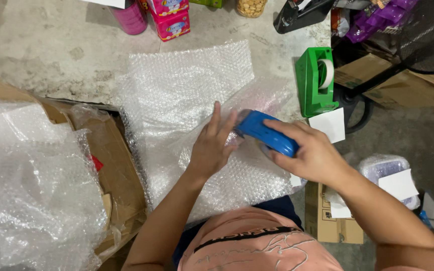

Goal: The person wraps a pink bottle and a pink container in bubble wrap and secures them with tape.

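At the top edge of the grey concrete floor (pixel 36 55) stand two stacked pink rectangular cartons (pixel 172 17) with colourful printed labels, next to a pink round container (pixel 129 17). A green plastic tape dispenser (pixel 313 83) with a white roll sits to the right, and a blank white square label (pixel 330 124) lies just below it. Lower right, a brown cardboard box (pixel 327 221) with dark print stands near a clear plastic tub (pixel 385 168) carrying another white label. On the left, an open brown cardboard carton (pixel 119 170) holds a heap of loose bubble wrap (pixel 26 190).

In the middle lies a sheet of clear bubble wrap (pixel 187 85) — on its near part rests a bubble-wrapped parcel (pixel 242 175). The left hand (pixel 211 145) lies flat and open, fingers stretched, pressing the parcel. The right hand (pixel 313 153) is closed round a blue handheld tape dispenser (pixel 267 133) — its front end meets the parcel just beside the left fingertips.
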